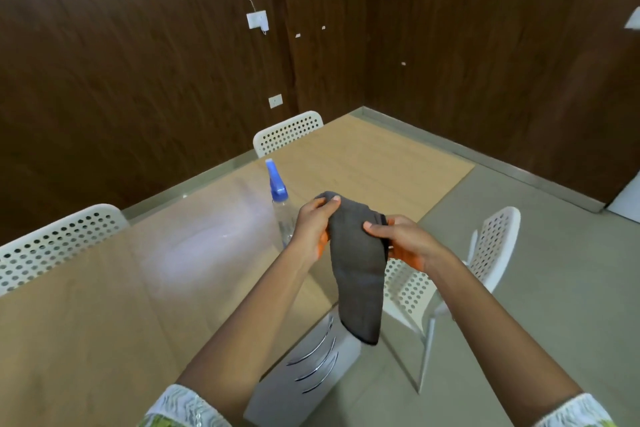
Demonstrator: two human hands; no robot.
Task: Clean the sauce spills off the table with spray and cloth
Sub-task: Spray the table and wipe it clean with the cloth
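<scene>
I see both hands up over the table's right edge, sharing one dark grey cloth point(356, 263). Left hand point(311, 229): fingers curled round the cloth's top-left fold, thumb tip on top near the upper edge, so a firm closed grip on fabric. Right hand point(405, 239): thumb pressed on the cloth's front, other fingers wrapped behind, pinching its right side. The cloth hangs down btwn the hands, lower end loose and off the table, in front of a grey chair point(304, 367) tucked at the near edge.

Both forearms reach fwd from the bottom of view, wrists angled in toward each other, patterned sleeve cuffs at the elbows.

Spray bottle point(281, 208), clear w/ blue trigger head, stands upright on the light wood table point(104, 305) near its right edge, just behind the left hand, partly hidden by it. A glossy patch shows on the tabletop left of the bottle. White perforated chairs point(55, 243) sit along the left, far and right sides.
</scene>
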